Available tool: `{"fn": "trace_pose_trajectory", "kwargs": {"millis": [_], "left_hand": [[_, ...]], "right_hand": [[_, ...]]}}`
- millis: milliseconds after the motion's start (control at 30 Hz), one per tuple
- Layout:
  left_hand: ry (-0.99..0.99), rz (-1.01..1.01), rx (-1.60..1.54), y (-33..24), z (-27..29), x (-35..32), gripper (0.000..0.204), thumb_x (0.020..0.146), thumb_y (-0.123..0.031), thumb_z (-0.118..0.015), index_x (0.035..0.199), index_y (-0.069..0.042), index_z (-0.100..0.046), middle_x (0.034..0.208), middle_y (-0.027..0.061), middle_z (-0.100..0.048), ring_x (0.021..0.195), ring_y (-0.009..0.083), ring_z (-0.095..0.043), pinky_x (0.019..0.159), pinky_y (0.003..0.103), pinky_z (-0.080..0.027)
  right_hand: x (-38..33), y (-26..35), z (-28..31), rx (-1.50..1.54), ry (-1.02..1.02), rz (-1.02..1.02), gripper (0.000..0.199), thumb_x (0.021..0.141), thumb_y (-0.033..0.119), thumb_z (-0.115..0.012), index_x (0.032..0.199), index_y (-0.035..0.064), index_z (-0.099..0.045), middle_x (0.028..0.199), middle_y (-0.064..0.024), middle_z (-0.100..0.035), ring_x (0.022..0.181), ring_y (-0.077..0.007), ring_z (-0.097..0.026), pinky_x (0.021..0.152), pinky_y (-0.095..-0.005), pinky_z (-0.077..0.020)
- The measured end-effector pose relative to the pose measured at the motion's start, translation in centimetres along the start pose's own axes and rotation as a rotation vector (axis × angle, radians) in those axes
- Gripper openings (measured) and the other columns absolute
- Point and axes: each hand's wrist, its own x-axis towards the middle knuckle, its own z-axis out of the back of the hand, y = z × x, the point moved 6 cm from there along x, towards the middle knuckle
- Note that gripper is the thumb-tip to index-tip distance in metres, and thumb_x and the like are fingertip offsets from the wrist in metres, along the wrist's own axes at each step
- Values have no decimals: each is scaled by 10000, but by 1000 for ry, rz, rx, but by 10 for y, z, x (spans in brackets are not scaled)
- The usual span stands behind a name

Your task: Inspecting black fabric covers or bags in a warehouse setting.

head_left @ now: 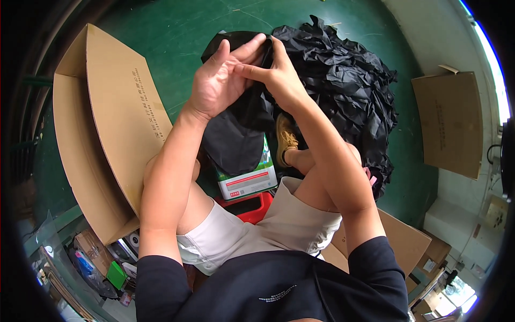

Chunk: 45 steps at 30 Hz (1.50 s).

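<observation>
My left hand is held palm up, thumb spread and fingers stretched against a thin black fabric piece. My right hand grips the edge of this fabric between thumb and fingers. Its thumb reaches across to the left palm, and some fingertips are hidden by cloth. The fabric hangs below both hands. Under it, another stretch of black fabric drapes over a white and green box between my legs; whether the two are one piece I cannot tell.
A large heap of crumpled black fabric lies on the green floor at the right. An open cardboard carton stands close at my left. Another carton leans by the right wall. A red stool shows beneath the box.
</observation>
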Motion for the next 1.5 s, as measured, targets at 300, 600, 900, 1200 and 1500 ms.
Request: {"fn": "trace_pose_trajectory", "kwargs": {"millis": [300, 600, 900, 1200, 1500], "left_hand": [[-372, -346, 846, -35, 31, -4, 462, 867, -37, -620, 1326, -37, -559, 1185, 81, -629, 1049, 178, -619, 885, 303, -508], [-312, -272, 1045, -36, 52, -3, 190, 965, -130, -605, 1088, -4, -676, 906, -32, -673, 861, 33, -572, 763, 195, -434], [-377, -189, 488, -40, 72, -9, 188, 964, -211, -611, 923, -47, -692, 782, -92, -578, 759, 14, -483, 740, 174, -380], [-265, -150, 142, -47, 57, -12, 178, 983, -199, -573, 942, -59, -676, 946, 32, -709, 833, 91, -655, 784, 234, -512], [-421, -296, 879, -64, 79, -13, 278, 1001, -265, -567, 815, -63, -615, 687, -86, -450, 623, 33, -356, 565, 228, -323]], "right_hand": [[12, -2, 19, 388, -99, -206, 346, 751, 6, -532, 1073, -34, -649, 863, -94, -651, 759, -171, -598, 721, -259, -481], [11, 4, 29, 507, -50, -450, 348, 828, 94, -532, 1135, 1, -666, 997, -127, -679, 888, -219, -652, 828, -326, -522], [22, 6, 44, 259, 194, -210, 287, 799, 39, -602, 1071, 14, -689, 926, -53, -683, 837, -136, -627, 807, -250, -492], [29, -5, 51, 43, 103, -142, 221, 870, 60, -664, 1077, -4, -708, 934, -42, -703, 838, -93, -621, 778, -215, -479], [30, 19, 51, -336, -28, 106, 221, 893, -4, -601, 1101, -29, -669, 915, -24, -675, 828, -61, -589, 739, -200, -461]]}}
